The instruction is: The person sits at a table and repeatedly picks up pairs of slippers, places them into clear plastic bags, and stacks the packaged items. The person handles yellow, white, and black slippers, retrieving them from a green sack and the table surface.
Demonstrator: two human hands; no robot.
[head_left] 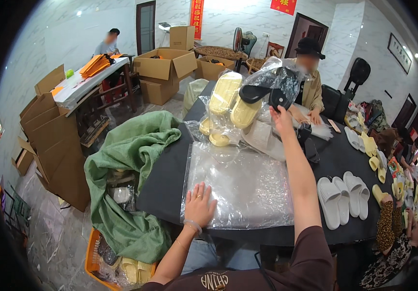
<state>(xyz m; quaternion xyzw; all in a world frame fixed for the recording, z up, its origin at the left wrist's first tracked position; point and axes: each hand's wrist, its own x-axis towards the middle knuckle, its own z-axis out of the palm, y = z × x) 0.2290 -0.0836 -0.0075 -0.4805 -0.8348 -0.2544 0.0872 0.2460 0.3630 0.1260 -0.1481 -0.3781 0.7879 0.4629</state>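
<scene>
My left hand [199, 206] lies flat, fingers spread, on the near left part of a stack of clear plastic bags [247, 189] on the dark table. My right arm stretches forward over the table. At its end my right hand [282, 120] has its fingers closed on the near end of a black slipper [277, 98]; another black slipper [252, 93] is beside it, with clear plastic about them. Left of these, yellow slippers [226, 92] lie in clear plastic bags. Pale grey slippers [264, 136] in plastic lie just beyond the stack.
Across the table sits a person in a black hat [310, 47], hands near plastic bags. Unwrapped grey slippers [332, 199] stand at the right. A green cloth [131, 145] hangs at the left above an orange crate [91, 259] of bagged slippers. Cardboard boxes [163, 63] stand beyond.
</scene>
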